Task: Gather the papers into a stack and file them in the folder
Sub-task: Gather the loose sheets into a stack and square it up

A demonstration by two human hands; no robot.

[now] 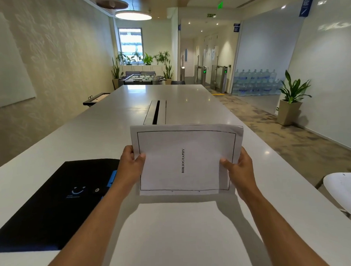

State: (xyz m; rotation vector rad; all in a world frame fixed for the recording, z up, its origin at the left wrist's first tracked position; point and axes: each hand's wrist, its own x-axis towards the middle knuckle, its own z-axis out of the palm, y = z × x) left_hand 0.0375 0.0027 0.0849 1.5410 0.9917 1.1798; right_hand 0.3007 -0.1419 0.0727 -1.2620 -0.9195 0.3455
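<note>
Left hand [132, 162] & right hand [239, 166] pinch papers [184, 160] – top-right corners fanned, prob. misaligned – may snag entering closed folder [58, 198].

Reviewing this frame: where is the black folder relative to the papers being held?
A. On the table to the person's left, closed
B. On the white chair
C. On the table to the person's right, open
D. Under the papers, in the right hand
A: the folder lies flat and closed on the table, left of the papers, which the left hand and right hand hold up by their side edges.
</note>
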